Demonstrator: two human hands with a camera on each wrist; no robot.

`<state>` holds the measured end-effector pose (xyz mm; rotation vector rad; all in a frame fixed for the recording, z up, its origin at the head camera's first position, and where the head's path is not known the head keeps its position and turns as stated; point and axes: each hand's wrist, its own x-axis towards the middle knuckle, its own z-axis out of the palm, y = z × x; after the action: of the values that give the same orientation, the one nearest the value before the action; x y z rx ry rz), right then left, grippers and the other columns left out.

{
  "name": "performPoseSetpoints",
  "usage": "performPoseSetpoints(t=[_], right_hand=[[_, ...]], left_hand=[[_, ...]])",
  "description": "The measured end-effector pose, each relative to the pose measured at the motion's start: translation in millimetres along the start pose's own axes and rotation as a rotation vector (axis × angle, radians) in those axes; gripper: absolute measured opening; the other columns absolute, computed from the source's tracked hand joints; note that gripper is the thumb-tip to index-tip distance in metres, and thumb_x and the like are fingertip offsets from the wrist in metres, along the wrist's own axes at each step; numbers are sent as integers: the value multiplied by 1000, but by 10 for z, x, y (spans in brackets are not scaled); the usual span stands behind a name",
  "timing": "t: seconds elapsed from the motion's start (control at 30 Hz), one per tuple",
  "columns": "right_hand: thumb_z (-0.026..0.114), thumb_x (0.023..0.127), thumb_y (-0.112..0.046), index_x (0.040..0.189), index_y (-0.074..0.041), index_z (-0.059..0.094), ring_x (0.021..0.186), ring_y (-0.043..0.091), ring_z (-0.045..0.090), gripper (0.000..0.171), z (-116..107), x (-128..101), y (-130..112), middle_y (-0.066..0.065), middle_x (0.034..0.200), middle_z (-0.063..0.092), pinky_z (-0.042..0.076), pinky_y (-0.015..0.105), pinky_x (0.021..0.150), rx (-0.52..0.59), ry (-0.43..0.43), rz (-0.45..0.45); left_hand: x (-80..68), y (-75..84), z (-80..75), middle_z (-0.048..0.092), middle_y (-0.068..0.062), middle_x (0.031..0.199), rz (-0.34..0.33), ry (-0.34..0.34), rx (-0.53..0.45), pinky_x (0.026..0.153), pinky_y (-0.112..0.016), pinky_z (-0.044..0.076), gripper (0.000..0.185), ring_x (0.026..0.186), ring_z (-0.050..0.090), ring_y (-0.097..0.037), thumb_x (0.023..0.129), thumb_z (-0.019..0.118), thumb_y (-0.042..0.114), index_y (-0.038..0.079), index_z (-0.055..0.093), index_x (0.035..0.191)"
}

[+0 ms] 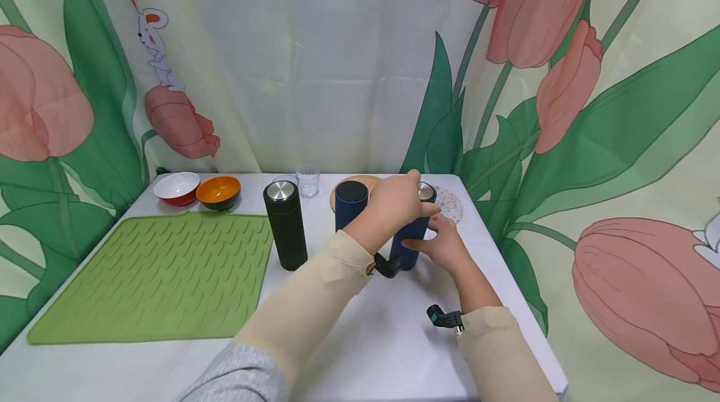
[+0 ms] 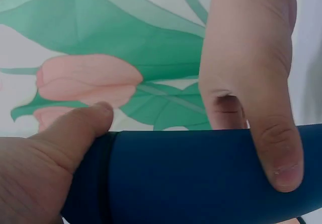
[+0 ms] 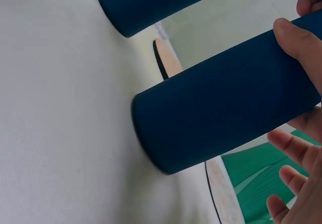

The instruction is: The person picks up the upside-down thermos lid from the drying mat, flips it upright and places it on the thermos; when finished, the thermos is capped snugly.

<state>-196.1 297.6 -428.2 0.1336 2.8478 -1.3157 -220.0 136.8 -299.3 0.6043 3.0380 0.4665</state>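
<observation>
- Left hand (image 1: 396,202): grip closed over upper part of dark blue flask (image 1: 409,241), thumb on one side and fingers curled over the other, as seen in left wrist view (image 2: 201,178).
- Right hand (image 1: 444,242): thumb (image 3: 302,45) laid against lower side of same flask; remaining fingers (image 3: 294,148) spread and relaxed just beside it, not wrapped round.
- Dark blue flask: upright on white desk (image 1: 388,333), near right edge, silver cap (image 1: 425,191) partly visible behind left hand; base resting on desk in right wrist view (image 3: 211,118).
- Second dark blue flask (image 1: 350,205): upright just to the left, dark top, standing at front edge of round wooden coaster (image 1: 362,180).
- Patterned round coaster (image 1: 452,205): flat on desk behind held flask.
- Black flask (image 1: 285,226) with silver cap: upright, further left, beside green ribbed mat (image 1: 157,277).
- Clear glass (image 1: 307,180): behind black flask, near backdrop.
- Orange bowl (image 1: 218,192) and white bowl (image 1: 177,188): side by side at far left corner, behind mat.
- Floral curtain backdrop (image 1: 562,77): tulip print on all sides.
</observation>
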Motion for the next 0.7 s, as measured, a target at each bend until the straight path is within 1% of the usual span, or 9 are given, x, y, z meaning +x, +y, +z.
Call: performPoseSetpoints(t=[0.2,0.27,0.33,0.4,0.47,0.53,0.6,0.67,0.7], right_hand=[[90,80,-54,156,-16,53,163,41,19,93,-30,30,-10,12,175,29,30,73,121,27,-22,6],[91,79,-53,157,-15,53,163,41,19,94,-49,31,-3,12,175,29,30,72,121,34,-24,7],[91,80,-53,156,-16,53,163,42,17,93,-55,33,5,12,175,29,29,73,122,29,-28,2],[90,81,-53,155,-17,55,164,41,15,90,-47,34,13,11,175,30,26,74,122,24,-33,-1],[90,83,-51,154,-18,57,165,41,12,85,-36,25,16,9,175,31,22,75,123,21,-36,-2],[89,84,-49,153,-19,58,165,41,12,81,-30,15,14,9,174,34,21,75,123,18,-38,-1],[89,84,-48,152,-21,60,164,41,13,79,-28,14,13,8,172,37,22,76,123,14,-35,-4],[89,84,-49,151,-21,61,163,41,15,77,-28,17,17,9,170,40,25,76,121,4,-28,-8],[89,84,-49,150,-22,61,163,42,16,76,-28,18,21,9,170,41,27,76,120,3,-27,-10]], left_hand=[[47,-69,-106,74,-2,108,127,-82,-1,79,-33,60,69,99,73,-19,93,76,61,16,54,140],[58,-68,-136,74,-2,113,151,-109,1,84,-33,61,68,104,73,-19,93,76,60,16,53,140],[50,-55,-155,74,-3,118,150,-125,13,86,-33,61,71,107,73,-19,94,76,59,14,52,143],[23,-33,-159,73,-4,124,120,-126,22,86,-34,62,75,107,74,-19,94,75,60,12,51,146],[-16,2,-140,74,-3,121,57,-119,24,81,-36,63,81,100,75,-19,94,73,64,10,49,150],[-47,46,-106,76,-3,111,-25,-107,28,77,-40,62,94,90,75,-20,91,70,73,9,45,155],[-60,89,-74,77,-3,97,-96,-86,44,74,-43,61,104,80,74,-22,86,66,83,10,42,156],[-62,121,-49,76,-3,87,-133,-65,65,76,-46,60,110,76,74,-25,82,63,89,11,40,157],[-59,132,-43,77,-3,86,-136,-53,74,79,-48,60,110,77,74,-26,82,62,89,12,39,156]])
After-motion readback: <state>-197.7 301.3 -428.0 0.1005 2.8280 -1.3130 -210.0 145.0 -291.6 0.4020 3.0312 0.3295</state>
